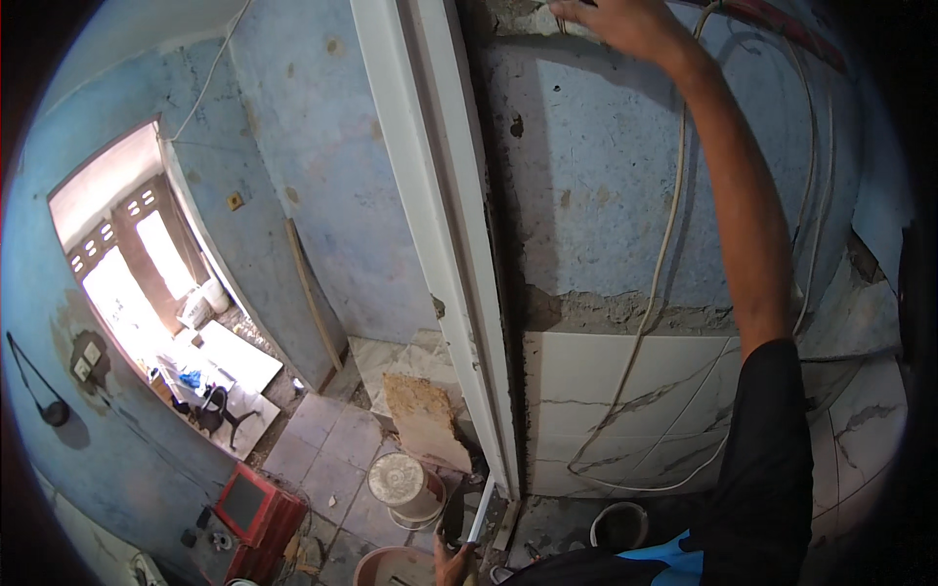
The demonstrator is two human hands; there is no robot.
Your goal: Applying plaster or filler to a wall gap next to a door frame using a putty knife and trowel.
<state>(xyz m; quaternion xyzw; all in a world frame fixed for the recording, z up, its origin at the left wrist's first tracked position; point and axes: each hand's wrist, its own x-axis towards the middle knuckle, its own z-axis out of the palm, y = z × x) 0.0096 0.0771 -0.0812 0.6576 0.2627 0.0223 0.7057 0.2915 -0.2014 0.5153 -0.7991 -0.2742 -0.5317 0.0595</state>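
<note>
My right hand is raised high at the top edge of the view, partly cut off. Its visible fingers stretch left against a rough grey ledge above the blue wall, and I see nothing held in them. Low down, my left hand has its fingers curled beside a dark flat shape and a narrow pale strip. Which of these it grips cannot be made out. A round pinkish basin stands just left of that hand, and an upturned whitish bucket is behind it.
A white door frame post rises between the two areas. Loose cable hangs down the wall over marbled tiles. A dark bucket stands at the wall's foot. A broken board leans behind the bucket; a red-framed object lies left.
</note>
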